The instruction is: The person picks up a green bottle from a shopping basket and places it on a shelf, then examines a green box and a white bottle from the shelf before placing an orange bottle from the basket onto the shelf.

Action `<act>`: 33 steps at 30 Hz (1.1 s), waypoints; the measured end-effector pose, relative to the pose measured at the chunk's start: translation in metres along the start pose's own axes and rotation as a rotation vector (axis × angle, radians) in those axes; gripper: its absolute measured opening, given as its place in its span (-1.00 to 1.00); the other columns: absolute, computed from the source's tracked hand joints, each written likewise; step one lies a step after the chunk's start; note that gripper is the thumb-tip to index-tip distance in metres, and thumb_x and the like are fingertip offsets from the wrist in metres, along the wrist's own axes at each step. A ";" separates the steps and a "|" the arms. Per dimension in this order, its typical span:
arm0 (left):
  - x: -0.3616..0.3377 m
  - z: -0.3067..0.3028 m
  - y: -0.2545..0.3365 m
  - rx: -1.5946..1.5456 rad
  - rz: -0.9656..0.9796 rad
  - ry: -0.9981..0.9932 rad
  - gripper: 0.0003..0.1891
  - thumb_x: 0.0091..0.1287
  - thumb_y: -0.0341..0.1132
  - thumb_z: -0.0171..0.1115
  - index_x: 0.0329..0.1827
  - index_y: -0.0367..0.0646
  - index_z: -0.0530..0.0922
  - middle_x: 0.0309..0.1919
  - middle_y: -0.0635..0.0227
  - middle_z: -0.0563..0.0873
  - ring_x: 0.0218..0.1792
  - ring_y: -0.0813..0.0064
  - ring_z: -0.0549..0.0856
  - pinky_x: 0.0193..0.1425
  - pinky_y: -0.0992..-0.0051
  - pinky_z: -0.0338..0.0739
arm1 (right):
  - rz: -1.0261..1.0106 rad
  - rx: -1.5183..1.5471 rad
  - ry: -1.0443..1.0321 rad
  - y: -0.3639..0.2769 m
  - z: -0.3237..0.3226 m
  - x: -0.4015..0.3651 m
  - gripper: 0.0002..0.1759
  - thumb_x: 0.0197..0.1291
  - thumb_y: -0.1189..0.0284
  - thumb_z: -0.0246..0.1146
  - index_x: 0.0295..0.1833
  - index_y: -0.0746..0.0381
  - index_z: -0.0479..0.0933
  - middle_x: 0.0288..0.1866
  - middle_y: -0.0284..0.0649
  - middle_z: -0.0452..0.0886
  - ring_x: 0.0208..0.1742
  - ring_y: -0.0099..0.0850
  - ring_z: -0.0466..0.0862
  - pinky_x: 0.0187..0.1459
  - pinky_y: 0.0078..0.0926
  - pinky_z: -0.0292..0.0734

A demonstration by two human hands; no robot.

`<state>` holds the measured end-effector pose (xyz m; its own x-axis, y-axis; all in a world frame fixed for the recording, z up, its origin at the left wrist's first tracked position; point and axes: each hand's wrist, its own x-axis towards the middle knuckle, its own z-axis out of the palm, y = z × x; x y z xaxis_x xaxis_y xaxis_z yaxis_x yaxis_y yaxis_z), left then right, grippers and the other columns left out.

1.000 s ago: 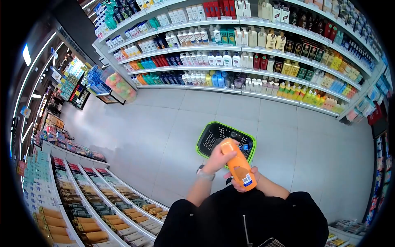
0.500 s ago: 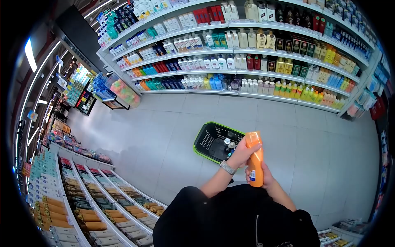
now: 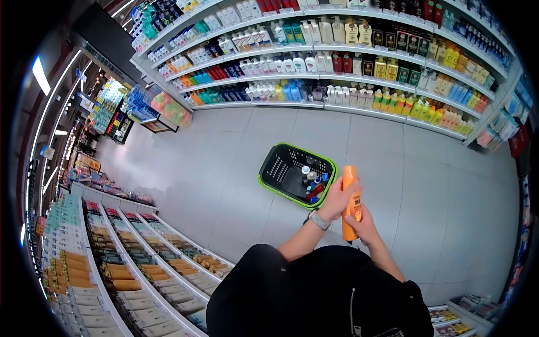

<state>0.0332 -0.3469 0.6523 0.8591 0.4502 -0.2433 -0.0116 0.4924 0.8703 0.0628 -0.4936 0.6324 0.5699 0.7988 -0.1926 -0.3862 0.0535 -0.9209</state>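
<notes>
An orange bottle [image 3: 350,219] stands roughly upright in front of my body, held between both hands. My left hand [image 3: 336,201], with a watch on its wrist, wraps the bottle's upper part from the left. Lower down on the right side, my right hand [image 3: 365,224] grips the same bottle, its thumb across the front. Just beyond my left hand, a black basket with a green rim [image 3: 268,188] rests on the floor. Several small bottles, one with a white cap [image 3: 305,169], lie in its right part.
Long white shelves [image 3: 258,104] of bottles curve across the far side. Sloping shelves [image 3: 135,264] with packaged goods stand at the lower left. A display bin of colourful items [image 3: 171,109] is at the far left, and hanging packs [image 3: 499,132] are at the right.
The bottle has turned in my hands and now shows dark printing instead of its blue-and-white label. The basket appears higher and farther left in view, with more of its contents visible.
</notes>
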 end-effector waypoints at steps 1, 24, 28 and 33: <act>0.001 -0.003 0.002 -0.065 -0.033 -0.044 -0.54 0.53 -0.27 0.14 0.40 -0.27 0.33 0.25 0.09 0.57 0.17 0.27 0.66 0.12 0.28 0.67 | 0.066 0.044 -0.085 0.003 -0.010 -0.001 -0.56 0.29 0.40 0.38 0.18 0.31 0.42 -0.03 -0.21 0.63 -0.05 -0.48 0.64 -0.03 -0.47 0.61; 0.008 0.025 0.012 -0.247 0.000 -0.666 -0.28 0.46 0.05 0.09 0.52 -0.24 0.19 0.33 -0.02 0.49 0.25 0.06 0.60 0.31 0.08 0.54 | -0.057 0.006 -0.116 0.008 -0.050 -0.027 -0.47 0.31 0.41 0.37 0.32 0.27 0.37 0.11 -0.36 0.55 0.10 -0.58 0.53 0.16 -0.50 0.47; 0.000 0.026 0.005 -0.321 -0.078 -0.637 -0.25 0.46 0.11 0.04 0.53 -0.25 0.17 0.35 -0.08 0.46 0.25 -0.02 0.58 0.32 0.01 0.51 | -0.004 0.042 -0.102 0.011 -0.049 -0.030 -0.46 0.31 0.39 0.38 0.32 0.27 0.38 0.10 -0.36 0.55 0.07 -0.60 0.53 0.14 -0.53 0.48; 0.000 0.023 0.002 -0.339 -0.091 -0.603 -0.13 0.42 0.36 -0.11 0.51 -0.23 0.22 0.33 -0.10 0.47 0.25 -0.08 0.57 0.31 -0.07 0.50 | -0.127 0.005 -0.114 0.005 -0.041 -0.031 -0.46 0.32 0.35 0.38 0.32 0.28 0.38 0.07 -0.36 0.57 0.02 -0.62 0.54 0.07 -0.57 0.51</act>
<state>0.0447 -0.3626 0.6637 0.9973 -0.0478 0.0565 -0.0006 0.7579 0.6524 0.0727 -0.5425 0.6204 0.5285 0.8483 -0.0345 -0.3198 0.1612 -0.9337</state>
